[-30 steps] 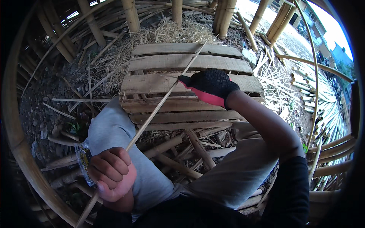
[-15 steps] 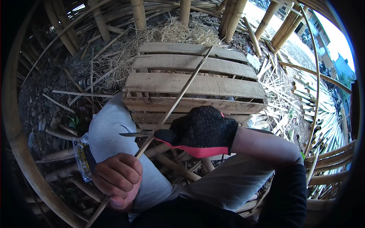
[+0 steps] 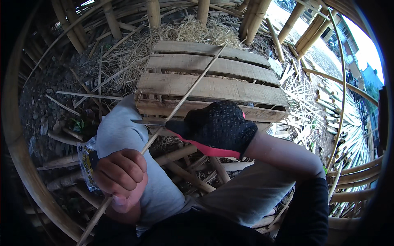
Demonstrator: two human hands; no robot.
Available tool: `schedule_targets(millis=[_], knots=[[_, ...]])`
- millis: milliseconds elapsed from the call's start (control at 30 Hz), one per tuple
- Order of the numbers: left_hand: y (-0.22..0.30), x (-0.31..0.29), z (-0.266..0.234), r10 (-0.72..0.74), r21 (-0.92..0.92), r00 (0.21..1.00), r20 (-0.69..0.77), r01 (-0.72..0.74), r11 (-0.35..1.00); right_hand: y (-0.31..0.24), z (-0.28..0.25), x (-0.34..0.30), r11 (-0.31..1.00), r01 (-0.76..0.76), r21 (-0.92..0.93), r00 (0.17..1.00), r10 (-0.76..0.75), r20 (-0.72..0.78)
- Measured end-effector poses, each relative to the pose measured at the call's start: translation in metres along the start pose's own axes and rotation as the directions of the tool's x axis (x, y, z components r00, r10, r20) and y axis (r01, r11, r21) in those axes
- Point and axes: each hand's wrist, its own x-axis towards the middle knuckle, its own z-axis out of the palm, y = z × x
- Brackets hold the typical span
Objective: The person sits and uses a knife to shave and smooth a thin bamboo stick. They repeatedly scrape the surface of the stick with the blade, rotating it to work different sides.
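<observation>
Bamboo stick (image 3: 184,97), thin and pale, slants from the lower left, near end cut off by the frame, to its far tip above a slatted wooden crate (image 3: 242,88). At left, a clear plastic packet (image 3: 87,166) beside the left trouser leg (image 3: 117,112); contents hard to make out. Bare left hand (image 3: 121,174) closed in a fist round the stick, thumbnail showing, fingertips curled out of sight. Knife (image 3: 145,121) next: narrow blade pointing left, at the stick just beyond that fist; cannot tell whether the edge touches. Right hand (image 3: 219,129), black-and-pink glove, gripping the knife, handle hidden inside; glove covers part of the crate's near side. Far right, bamboo poles (image 3: 347,123) heaped, small, washed out by glare.
</observation>
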Motion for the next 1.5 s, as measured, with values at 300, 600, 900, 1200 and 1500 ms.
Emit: schedule_targets(millis=[300,600,900,1200,1500], knots=[[-0.002,-0.002,-0.005,0.104,-0.102,0.992,0.072,-0.096,0.99,-0.017,-0.022,-0.001,0.577,-0.411,0.706,0.867,0.486,0.107],[0.013,-0.001,0.026,-0.16,0.078,0.971,-0.179,0.176,0.981,0.035,0.035,0.004,0.99,-0.054,0.133,0.948,0.093,-0.303],[-0.018,0.007,0.018,0.109,0.094,0.991,-0.08,-0.101,0.99,0.031,0.02,0.016,0.989,0.014,0.146,0.981,0.015,-0.194],[-0.02,0.005,0.015,0.095,0.081,0.994,0.05,-0.099,0.992,0.002,0.013,0.007,0.912,-0.18,0.369,0.898,0.306,-0.317],[-0.016,0.001,0.019,0.067,0.057,0.997,0.039,-0.069,0.996,-0.041,-0.002,-0.01,0.92,-0.35,0.178,0.932,0.361,-0.036]])
